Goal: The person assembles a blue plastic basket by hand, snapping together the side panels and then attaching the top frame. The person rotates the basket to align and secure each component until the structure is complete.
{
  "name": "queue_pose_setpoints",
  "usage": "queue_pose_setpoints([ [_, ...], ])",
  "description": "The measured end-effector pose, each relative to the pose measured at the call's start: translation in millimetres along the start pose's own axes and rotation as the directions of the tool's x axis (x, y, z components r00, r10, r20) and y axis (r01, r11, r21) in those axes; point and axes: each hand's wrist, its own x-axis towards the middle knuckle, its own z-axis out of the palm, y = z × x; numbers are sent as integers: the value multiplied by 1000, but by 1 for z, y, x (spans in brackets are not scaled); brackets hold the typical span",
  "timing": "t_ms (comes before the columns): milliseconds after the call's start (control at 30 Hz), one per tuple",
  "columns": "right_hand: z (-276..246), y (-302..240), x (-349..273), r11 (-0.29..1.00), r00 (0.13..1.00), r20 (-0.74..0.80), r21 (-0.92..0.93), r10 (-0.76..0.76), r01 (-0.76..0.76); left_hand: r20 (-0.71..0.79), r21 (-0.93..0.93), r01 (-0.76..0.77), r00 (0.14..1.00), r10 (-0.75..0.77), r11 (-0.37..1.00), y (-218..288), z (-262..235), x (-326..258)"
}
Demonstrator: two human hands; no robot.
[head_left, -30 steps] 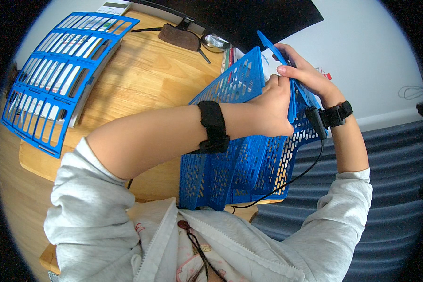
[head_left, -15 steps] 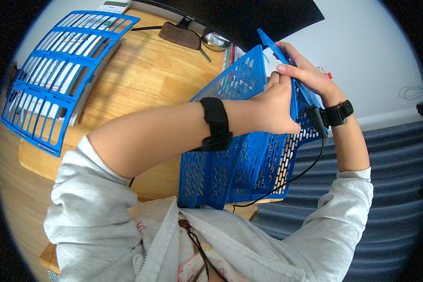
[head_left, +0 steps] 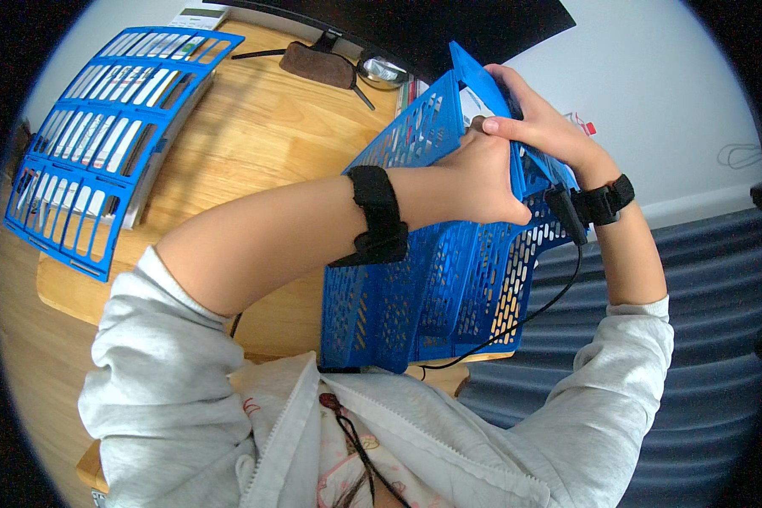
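A blue perforated plastic file rack (head_left: 381,313) with several upright panels stands at the table's near right edge. My left hand (head_left: 483,178) reaches across it, closed round the upper part of a panel, its thumb toward the near side; most of its fingers are hidden. Just beyond, my right hand (head_left: 538,127) grips a tilted blue panel (head_left: 483,80) at the rack's far end, thumb on this side and fingers behind. The two hands nearly touch. A white surface shows through the gap between the panels. Both wrists wear black straps, and a cable hangs from the right one.
On the left of the wooden table (head_left: 254,135) lies a slotted blue panel (head_left: 85,144) over white and dark items. Farther back are a brown pad (head_left: 317,66), a shiny metallic object (head_left: 383,71) and a dark screen (head_left: 449,25). A dark blue curtain (head_left: 601,339) hangs at right.
Both hands have shifted slightly left and away from me, along with the rack's upper part. The gap between the far panels looks wider, showing more white.
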Motion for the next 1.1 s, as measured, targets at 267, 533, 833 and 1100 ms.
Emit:
queue_pose_setpoints([
  [267, 0, -8, -14, 995, 995, 9, 17, -100, 100, -131, 30, -201, 970, 203, 979, -17, 12, 8],
  [533, 3, -7, -22, 978, 998, -18, 199, -62, 64, -115, 49, -127, 984, 132, 991, -14, 11, 9],
  [833, 3, -18, -27, 983, 992, 34, 146, -122, 116, 100, 226, 26, 994, -49, 974, -4, 3, 9],
  [1100, 5, -14, -30, 981, 981, 25, -18, -192, 192, 161, 254, -5, 986, -37, 967, 0, -1, 11],
])
